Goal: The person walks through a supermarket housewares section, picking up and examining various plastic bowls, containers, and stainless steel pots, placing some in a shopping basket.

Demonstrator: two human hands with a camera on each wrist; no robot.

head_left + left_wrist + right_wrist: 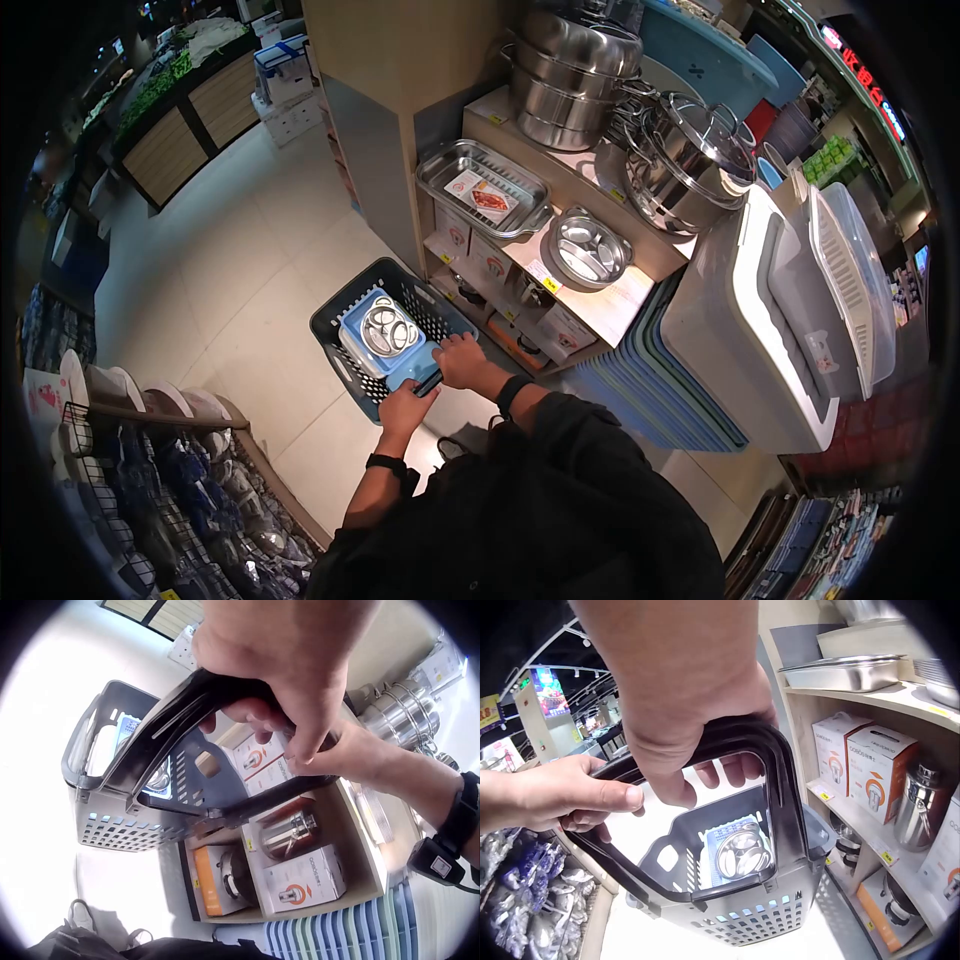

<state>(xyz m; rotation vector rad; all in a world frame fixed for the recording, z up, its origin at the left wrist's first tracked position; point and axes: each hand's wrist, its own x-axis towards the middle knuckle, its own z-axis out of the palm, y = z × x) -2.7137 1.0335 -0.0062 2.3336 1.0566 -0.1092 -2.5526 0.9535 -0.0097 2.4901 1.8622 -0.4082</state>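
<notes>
A dark grey plastic basket with perforated sides has its black handle raised. My left hand curls its fingers round one part of the handle, thumb along it in the right wrist view. Close beside it, my right hand grips the same handle, fingers wrapped under the bar. In the basket lies a round, divided stainless-steel dish on a blue and white item. A light blue piece shows near the hands. Part of the basket's inside is hidden by the hands and handle.
Shelves to the right hold steel trays, divided dishes, pots, boxes and a steel flask. Large plastic bins stand beyond. A rack of packaged goods is at lower left; tiled floor lies between.
</notes>
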